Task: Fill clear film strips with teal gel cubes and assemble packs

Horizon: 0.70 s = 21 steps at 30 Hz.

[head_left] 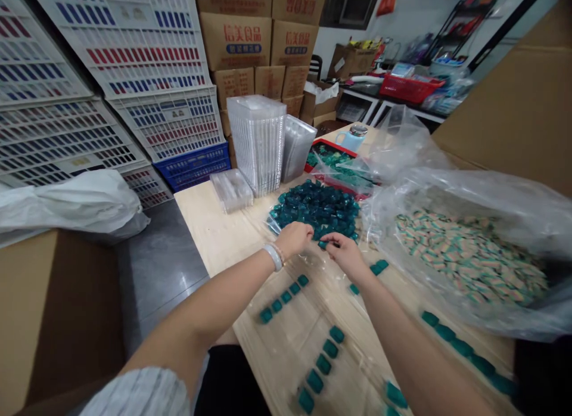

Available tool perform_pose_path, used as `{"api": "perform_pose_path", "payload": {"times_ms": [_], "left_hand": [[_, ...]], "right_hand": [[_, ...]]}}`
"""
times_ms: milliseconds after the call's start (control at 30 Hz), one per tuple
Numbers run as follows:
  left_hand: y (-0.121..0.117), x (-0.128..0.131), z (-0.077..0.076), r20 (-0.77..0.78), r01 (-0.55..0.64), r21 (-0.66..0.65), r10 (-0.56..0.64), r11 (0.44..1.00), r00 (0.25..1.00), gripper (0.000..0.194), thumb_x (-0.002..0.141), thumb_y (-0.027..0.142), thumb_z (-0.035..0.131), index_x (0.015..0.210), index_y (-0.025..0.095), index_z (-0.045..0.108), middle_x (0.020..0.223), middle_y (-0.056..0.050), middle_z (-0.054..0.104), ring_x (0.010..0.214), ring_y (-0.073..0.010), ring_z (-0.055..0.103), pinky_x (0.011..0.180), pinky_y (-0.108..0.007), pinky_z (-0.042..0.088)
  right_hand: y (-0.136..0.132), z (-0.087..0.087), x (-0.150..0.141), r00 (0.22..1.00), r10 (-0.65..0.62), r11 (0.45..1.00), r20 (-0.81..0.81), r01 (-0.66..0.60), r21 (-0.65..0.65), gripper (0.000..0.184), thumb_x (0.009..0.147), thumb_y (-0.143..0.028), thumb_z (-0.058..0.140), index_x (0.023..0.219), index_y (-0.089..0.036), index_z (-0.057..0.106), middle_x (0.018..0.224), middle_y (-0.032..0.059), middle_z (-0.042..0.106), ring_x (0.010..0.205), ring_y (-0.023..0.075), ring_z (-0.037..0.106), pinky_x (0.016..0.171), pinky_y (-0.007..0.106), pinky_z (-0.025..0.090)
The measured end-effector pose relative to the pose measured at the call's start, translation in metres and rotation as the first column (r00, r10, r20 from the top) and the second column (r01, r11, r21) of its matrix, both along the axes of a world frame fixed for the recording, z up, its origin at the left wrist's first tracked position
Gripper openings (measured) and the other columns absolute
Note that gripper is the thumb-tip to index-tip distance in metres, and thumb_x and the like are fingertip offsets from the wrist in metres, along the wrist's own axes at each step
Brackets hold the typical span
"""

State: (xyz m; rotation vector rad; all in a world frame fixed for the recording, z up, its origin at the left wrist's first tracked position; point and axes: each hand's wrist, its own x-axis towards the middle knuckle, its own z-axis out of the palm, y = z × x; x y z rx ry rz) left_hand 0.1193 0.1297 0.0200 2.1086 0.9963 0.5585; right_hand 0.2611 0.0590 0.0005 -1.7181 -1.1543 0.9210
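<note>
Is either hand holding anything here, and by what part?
The right hand seems to pinch a small teal piece at its edge; the left hand shows nothing clearly held.

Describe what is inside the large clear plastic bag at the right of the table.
The clear plastic bag holds a heap of small beige-and-teal pieces. Only the top layer shows; anything beneath it is covered.
</note>
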Motion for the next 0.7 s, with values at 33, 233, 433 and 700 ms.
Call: {"api": "perform_pose_path", "payload": {"times_ms": [33, 233, 433, 700], "left_hand": [[0.001, 0.003, -0.003, 0.006, 0.007, -0.003, -0.007, 1.0, 1.0, 0.011, 0.066, 0.014, 0.053, 0.066, 0.017, 0.064, 0.065, -0.002, 0.062, 0.07, -0.0148, 0.056, 0.072, -0.024, 0.041], [0.0, 0.012, 0.002, 0.028, -0.045, -0.058, 0.046, 0.997, 0.999, 0.01, 0.07, 0.019, 0.055, 0.073, 0.015, 0.063, 0.072, -0.006, 0.063, 0.077, -0.0175, 0.057, 0.075, -0.028, 0.041], [-0.014, 0.005, 0.008, 0.28, 0.191, -0.56, -0.033, 0.806, 0.959, 0.022, 0.077, 0.027, 0.049, 0.083, 0.01, 0.062, 0.06, -0.002, 0.059, 0.054, -0.0077, 0.054, 0.056, -0.021, 0.044], [-0.018, -0.026, 0.009, 0.422, 0.231, -0.8, 0.245, 0.553, 0.873, 0.028, 0.062, 0.032, 0.067, 0.079, 0.009, 0.065, 0.062, -0.002, 0.06, 0.051, -0.0042, 0.049, 0.053, -0.019, 0.041]], "right_hand": [[-0.002, 0.0, 0.0, 0.998, -0.012, 1.0, -0.069, 0.012, -0.006, 0.019, 0.055, -0.022, 0.048, 0.072, -0.018, 0.057, 0.049, -0.0056, 0.049, 0.04, 0.0083, 0.036, 0.042, 0.022, 0.028], [-0.008, 0.006, -0.003, 0.98, -0.072, 0.997, -0.184, 0.075, 0.009, 0.02, 0.055, -0.025, 0.053, 0.074, -0.018, 0.058, 0.045, -0.0075, 0.042, 0.04, 0.0077, 0.034, 0.041, 0.021, 0.025], [-0.009, 0.011, -0.014, 0.99, -0.102, 0.967, 0.093, 0.077, 0.243, 0.011, 0.063, -0.027, 0.053, 0.07, -0.019, 0.057, 0.062, -0.0006, 0.051, 0.058, 0.0134, 0.046, 0.057, 0.027, 0.038], [-0.017, 0.028, -0.026, 0.762, 0.195, 0.922, 0.618, -0.357, 0.15, 0.027, 0.08, -0.023, 0.036, 0.091, -0.022, 0.061, 0.08, 0.0064, 0.059, 0.076, 0.0189, 0.054, 0.071, 0.031, 0.041]]}}
